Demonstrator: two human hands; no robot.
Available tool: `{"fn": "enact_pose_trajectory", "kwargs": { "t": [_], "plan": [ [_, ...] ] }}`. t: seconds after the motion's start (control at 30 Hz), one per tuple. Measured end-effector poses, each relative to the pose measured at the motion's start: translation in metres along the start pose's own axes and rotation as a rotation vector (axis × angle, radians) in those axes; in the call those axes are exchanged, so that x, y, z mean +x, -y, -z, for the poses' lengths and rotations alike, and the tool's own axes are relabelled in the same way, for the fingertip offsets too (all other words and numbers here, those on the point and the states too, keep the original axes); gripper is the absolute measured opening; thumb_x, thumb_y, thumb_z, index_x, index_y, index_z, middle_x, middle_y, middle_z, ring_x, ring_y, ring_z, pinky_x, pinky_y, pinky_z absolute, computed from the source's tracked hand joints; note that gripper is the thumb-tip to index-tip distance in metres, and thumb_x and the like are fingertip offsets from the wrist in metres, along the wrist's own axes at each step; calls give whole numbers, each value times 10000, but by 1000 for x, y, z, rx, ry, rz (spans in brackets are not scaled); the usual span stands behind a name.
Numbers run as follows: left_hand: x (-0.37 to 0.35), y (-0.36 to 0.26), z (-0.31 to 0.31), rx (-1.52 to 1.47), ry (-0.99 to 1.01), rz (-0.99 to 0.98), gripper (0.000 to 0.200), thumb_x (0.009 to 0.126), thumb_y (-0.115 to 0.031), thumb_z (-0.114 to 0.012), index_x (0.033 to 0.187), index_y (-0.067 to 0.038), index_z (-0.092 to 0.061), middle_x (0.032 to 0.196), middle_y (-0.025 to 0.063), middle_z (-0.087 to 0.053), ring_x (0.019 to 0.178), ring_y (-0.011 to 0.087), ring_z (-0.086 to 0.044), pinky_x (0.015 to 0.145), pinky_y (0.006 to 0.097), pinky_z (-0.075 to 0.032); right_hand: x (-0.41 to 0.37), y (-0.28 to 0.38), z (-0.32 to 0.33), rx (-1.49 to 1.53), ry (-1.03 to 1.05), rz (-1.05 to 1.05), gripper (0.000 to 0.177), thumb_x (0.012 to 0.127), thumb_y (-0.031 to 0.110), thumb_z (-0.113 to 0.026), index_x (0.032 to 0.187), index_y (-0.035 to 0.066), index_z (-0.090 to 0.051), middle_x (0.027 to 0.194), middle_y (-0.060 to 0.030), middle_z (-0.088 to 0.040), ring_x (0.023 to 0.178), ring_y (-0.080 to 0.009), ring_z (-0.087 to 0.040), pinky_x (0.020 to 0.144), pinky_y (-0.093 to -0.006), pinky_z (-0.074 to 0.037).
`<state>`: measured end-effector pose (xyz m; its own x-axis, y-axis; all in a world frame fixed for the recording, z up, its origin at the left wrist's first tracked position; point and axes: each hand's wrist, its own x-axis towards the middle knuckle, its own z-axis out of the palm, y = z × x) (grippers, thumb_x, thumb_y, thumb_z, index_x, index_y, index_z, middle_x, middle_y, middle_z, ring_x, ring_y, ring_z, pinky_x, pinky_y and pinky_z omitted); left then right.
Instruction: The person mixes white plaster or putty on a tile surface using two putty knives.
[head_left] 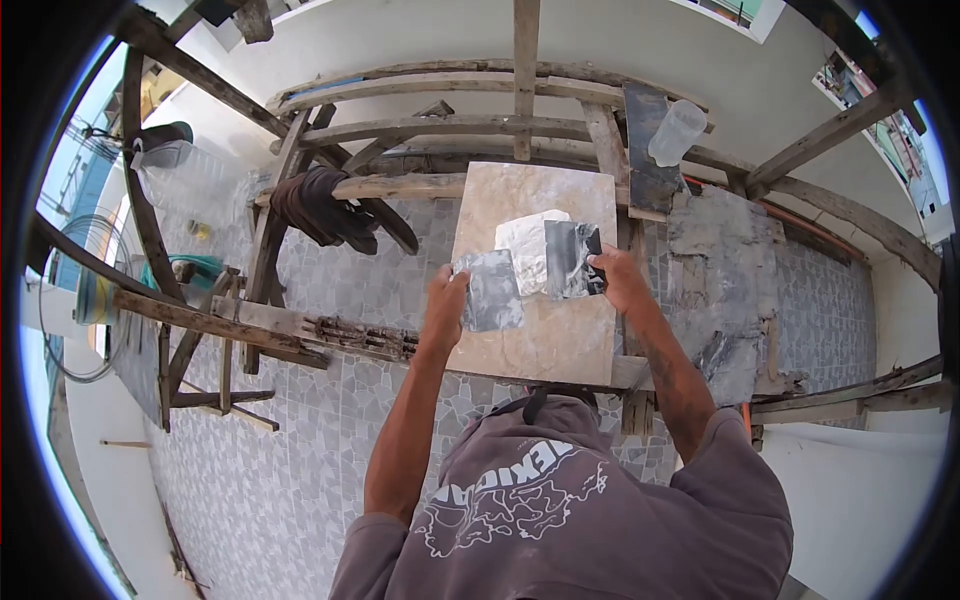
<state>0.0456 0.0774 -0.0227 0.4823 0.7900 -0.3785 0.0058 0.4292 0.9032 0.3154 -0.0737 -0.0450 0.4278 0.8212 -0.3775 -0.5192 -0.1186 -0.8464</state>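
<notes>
A beige marbled tile [540, 350] lies on the wooden frame in front of me, with a mound of white paste [530, 232] at its middle. My left hand [446, 305] pinches the edge of a square grey scraper plate [492, 292], smeared with white, over the tile's left part. On the other side, my right hand [622, 282] grips a dark scraper plate [572, 260] by its right edge. White paste streaks its face, and it overlaps the right side of the mound. Whether either plate touches the tile is hard to tell.
A translucent plastic container [677, 133] rests on a dark board [650, 165] at the back right. Dark cloth [318, 202] drapes over a beam to the left. Timber beams [420, 125] surround me, and a paste-stained sheet [715, 270] lies at right.
</notes>
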Motion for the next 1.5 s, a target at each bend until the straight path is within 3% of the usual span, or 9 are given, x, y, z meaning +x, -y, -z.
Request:
{"fn": "enact_pose_trajectory", "kwargs": {
  "t": [0.1, 0.17, 0.23, 0.53, 0.73, 0.93, 1.23, 1.43, 1.5],
  "plan": [
    [-3, 2, -5, 8, 1, 36, 286, 959, -113, -495, 1166, 80, -536, 1012, 133, -650, 849, 167, -647, 735, 297, -518, 6, -8, 20, -548, 103, 272, 162, 885, 79, -574, 992, -33, -624, 851, -65, -641, 754, -190, -633, 728, -336, -517],
    [-5, 3, -8, -9, 28, 73, 300, 960, -115, -490, 1180, 84, -532, 998, 130, -650, 835, 164, -646, 720, 298, -520, 12, -16, 26, -448, 104, 203, 177, 888, 87, -568, 1012, -29, -620, 898, -89, -658, 799, -217, -650, 758, -359, -525],
    [-11, 1, -11, -19, 63, 117, 306, 960, -114, -489, 1187, 87, -531, 981, 125, -650, 816, 159, -643, 703, 300, -521, -4, 7, -5, 310, 0, -229, 193, 890, 100, -563, 1031, -20, -617, 952, -114, -671, 849, -240, -663, 785, -383, -530],
    [-25, 0, -27, -86, 36, 56, 303, 969, -108, -475, 1182, 105, -506, 964, 119, -637, 789, 157, -637, 691, 306, -524, -28, 42, -41, 105, 145, 6, 298, 925, 67, -532, 1201, -35, -581, 1052, -82, -667, 909, -213, -667, 866, -375, -541],
    [-37, 4, -17, -68, -108, 6, 234, 962, -129, -483, 1092, 61, -523, 940, 107, -624, 796, 168, -642, 695, 303, -527, -44, 44, -63, 144, -10, 132, 257, 1006, 104, -474, 1190, -48, -568, 1080, -88, -643, 946, -201, -641, 868, -331, -530],
    [-47, 13, -11, -81, -132, -9, 293, 956, -109, -476, 1159, 99, -509, 981, 133, -628, 819, 170, -644, 711, 301, -527, -35, -4, -39, 409, -84, -170, 314, 997, 78, -433, 1277, -53, -487, 1206, -150, -585, 1112, -288, -576, 964, -458, -471],
    [-45, 22, 2, -159, -135, 7, 293, 960, -98, -475, 1168, 104, -513, 993, 140, -634, 825, 171, -653, 703, 297, -532, -52, -15, -40, 504, 49, -131, 377, 872, -24, -521, 1248, -6, -493, 1200, -134, -585, 1122, -276, -572, 990, -491, -448],
    [-42, 23, 2, -229, -97, 86, 262, 964, -93, -479, 1136, 99, -524, 979, 143, -637, 792, 193, -668, 692, 322, -556, -87, 11, -95, 361, 18, 196, 233, 942, 2, -521, 1170, 27, -562, 1067, -97, -627, 954, -239, -619, 948, -453, -499],
    [-40, 23, -1, -321, -58, 146, 257, 966, -90, -476, 1127, 103, -530, 971, 145, -637, 791, 206, -674, 692, 340, -569, -90, -3, -88, -216, -64, 455, 199, 973, 48, -526, 1163, 15, -574, 1022, -89, -634, 880, -183, -610, 870, -371, -514]
  ]
}}
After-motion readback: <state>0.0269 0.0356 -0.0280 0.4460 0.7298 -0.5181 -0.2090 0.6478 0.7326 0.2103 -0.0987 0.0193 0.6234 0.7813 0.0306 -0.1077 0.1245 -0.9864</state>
